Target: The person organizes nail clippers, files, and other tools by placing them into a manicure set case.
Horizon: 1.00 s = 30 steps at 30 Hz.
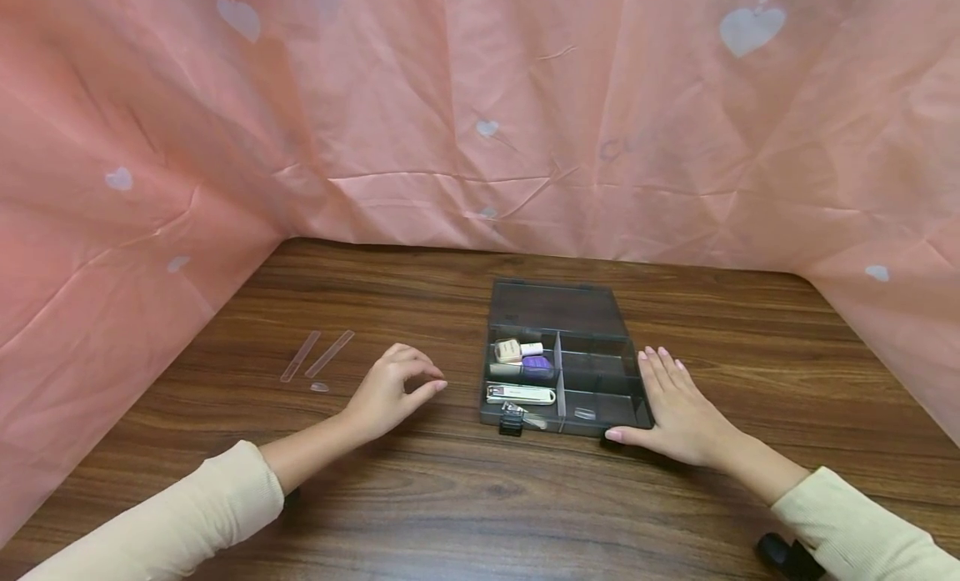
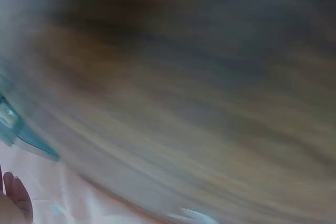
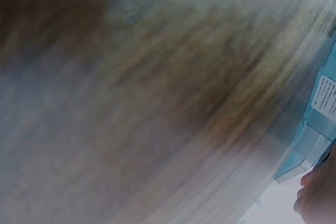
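Note:
A dark see-through compartment box (image 1: 607,410) lies on the table with its lid (image 1: 555,306) folded back. My right hand (image 1: 686,418) rests against its right side, fingers straight and thumb at the front corner. Left of the box, my left hand (image 1: 390,393) hovers with loosely bent fingers; nothing shows between them. Inside the left compartments are a beige nail polish bottle (image 1: 507,351), a purple one (image 1: 537,364), a white nail clipper (image 1: 520,394) and a smaller clipper (image 1: 513,409). A clear nail tip (image 1: 585,413) sits in the front right compartment. Both wrist views are mostly blurred.
Two clear strips, a left strip (image 1: 300,356) and a right strip (image 1: 330,353), lie on the wooden table (image 1: 450,514) beyond the left hand. Near them is a small clear nail tip (image 1: 319,387). A pink cloth (image 1: 420,131) with hearts hangs around the table's back and sides.

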Motion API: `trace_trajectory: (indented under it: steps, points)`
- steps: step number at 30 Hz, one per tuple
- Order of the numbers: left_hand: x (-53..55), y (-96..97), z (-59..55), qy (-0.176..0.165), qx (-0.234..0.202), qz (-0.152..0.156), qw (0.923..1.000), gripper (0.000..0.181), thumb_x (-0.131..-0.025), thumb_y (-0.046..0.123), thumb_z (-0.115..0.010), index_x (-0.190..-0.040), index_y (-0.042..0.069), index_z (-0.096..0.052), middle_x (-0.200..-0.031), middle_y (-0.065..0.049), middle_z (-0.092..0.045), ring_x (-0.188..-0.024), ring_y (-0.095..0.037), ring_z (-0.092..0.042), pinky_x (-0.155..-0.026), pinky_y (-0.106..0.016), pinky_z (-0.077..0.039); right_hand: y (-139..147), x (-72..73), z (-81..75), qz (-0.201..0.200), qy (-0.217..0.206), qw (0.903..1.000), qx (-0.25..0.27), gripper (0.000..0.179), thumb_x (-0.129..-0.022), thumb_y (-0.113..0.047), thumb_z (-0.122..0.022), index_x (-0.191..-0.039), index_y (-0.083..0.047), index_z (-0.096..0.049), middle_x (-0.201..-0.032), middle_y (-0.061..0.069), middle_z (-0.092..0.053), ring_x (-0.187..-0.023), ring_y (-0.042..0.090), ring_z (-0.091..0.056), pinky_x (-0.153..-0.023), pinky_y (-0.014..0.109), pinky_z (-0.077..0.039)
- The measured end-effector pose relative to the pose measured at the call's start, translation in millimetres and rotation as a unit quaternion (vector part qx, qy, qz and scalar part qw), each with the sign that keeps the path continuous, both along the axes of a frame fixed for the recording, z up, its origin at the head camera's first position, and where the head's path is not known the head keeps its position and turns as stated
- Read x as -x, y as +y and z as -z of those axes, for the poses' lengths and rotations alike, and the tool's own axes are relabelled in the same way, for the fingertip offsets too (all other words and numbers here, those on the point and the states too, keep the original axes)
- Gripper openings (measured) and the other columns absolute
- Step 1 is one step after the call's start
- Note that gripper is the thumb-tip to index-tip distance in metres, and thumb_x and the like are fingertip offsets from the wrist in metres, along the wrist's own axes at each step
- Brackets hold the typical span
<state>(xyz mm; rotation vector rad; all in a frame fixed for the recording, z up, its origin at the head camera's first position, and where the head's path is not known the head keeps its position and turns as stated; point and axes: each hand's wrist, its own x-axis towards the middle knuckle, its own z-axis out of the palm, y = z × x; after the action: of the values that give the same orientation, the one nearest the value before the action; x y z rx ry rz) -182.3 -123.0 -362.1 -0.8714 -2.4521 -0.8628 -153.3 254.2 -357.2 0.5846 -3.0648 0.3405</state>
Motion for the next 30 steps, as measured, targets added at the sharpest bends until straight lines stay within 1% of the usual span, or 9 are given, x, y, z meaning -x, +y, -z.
trace_trajectory:
  steps: [8, 12, 16, 18, 24, 27, 30]
  points:
    - [-2.0, -32.5, 4.8, 0.008, -0.002, -0.025, 0.9996, 0.011, -0.076, 0.016, -0.076, -0.083, 0.009, -0.072, -0.084, 0.001, -0.067, -0.087, -0.016, -0.056, -0.071, -0.031, -0.050, 0.7, 0.7, 0.8, 0.000, -0.003, 1.0000, 0.002, 0.113, -0.077, -0.065, -0.059, -0.141, 0.015, -0.012, -0.147, 0.036, -0.013, -0.139, 0.048, -0.008, -0.113, 0.056, -0.007]
    - [-2.8, -47.8, 6.5, 0.017, 0.007, -0.043, 0.9989, 0.011, -0.075, 0.015, -0.076, -0.083, 0.009, -0.071, -0.084, 0.000, -0.067, -0.086, -0.016, -0.057, -0.070, -0.032, -0.050, 0.8, 1.4, 0.5, -0.001, -0.004, 1.0000, 0.003, 0.113, -0.077, -0.065, -0.059, -0.141, 0.015, -0.012, -0.148, 0.036, -0.013, -0.139, 0.048, -0.008, -0.113, 0.056, -0.006]
    - [-3.6, -63.5, 8.2, 0.022, 0.013, -0.065, 0.9976, 0.012, -0.074, 0.013, -0.076, -0.084, 0.008, -0.071, -0.085, 0.000, -0.067, -0.086, -0.017, -0.057, -0.072, -0.034, -0.049, 0.9, 2.3, 1.1, 0.000, -0.001, 1.0000, 0.001, 0.114, -0.076, -0.066, -0.059, -0.141, 0.015, -0.013, -0.147, 0.036, -0.014, -0.138, 0.048, -0.009, -0.113, 0.056, -0.007]
    - [-4.4, -71.6, 9.0, 0.024, 0.013, -0.072, 0.9970, 0.013, -0.073, 0.013, -0.077, -0.084, 0.008, -0.071, -0.085, -0.001, -0.067, -0.085, -0.017, -0.057, -0.069, -0.033, -0.049, 1.1, 2.7, 1.6, 0.001, 0.000, 1.0000, 0.000, 0.114, -0.076, -0.066, -0.059, -0.141, 0.016, -0.014, -0.147, 0.037, -0.014, -0.138, 0.048, -0.010, -0.113, 0.057, -0.008]
    - [-4.7, -97.6, 12.5, 0.030, 0.019, -0.080, 0.9962, 0.017, -0.071, 0.011, -0.078, -0.085, 0.006, -0.071, -0.087, -0.001, -0.066, -0.081, -0.016, -0.055, -0.060, -0.027, -0.048, 1.7, 2.1, 1.6, 0.000, 0.002, 1.0000, 0.000, 0.114, -0.076, -0.066, -0.059, -0.141, 0.016, -0.014, -0.147, 0.037, -0.014, -0.138, 0.049, -0.010, -0.113, 0.057, -0.008]
    - [-3.9, -109.9, 13.7, 0.024, 0.027, -0.082, 0.9960, 0.020, -0.070, 0.010, -0.079, -0.087, 0.006, -0.070, -0.088, -0.003, -0.066, -0.081, -0.017, -0.057, -0.062, -0.029, -0.048, 1.9, 1.8, 1.6, 0.000, 0.003, 1.0000, 0.000, 0.114, -0.076, -0.066, -0.059, -0.141, 0.016, -0.014, -0.147, 0.037, -0.014, -0.138, 0.049, -0.010, -0.113, 0.057, -0.008]
    - [-3.8, -120.0, 14.9, 0.009, 0.039, -0.086, 0.9955, 0.022, -0.070, 0.010, -0.079, -0.089, 0.006, -0.070, -0.088, -0.003, -0.066, -0.082, -0.019, -0.059, -0.066, -0.032, -0.048, 2.0, 1.8, 1.8, -0.001, 0.001, 1.0000, 0.001, 0.113, -0.076, -0.066, -0.059, -0.141, 0.016, -0.013, -0.147, 0.037, -0.014, -0.138, 0.048, -0.010, -0.113, 0.057, -0.008]
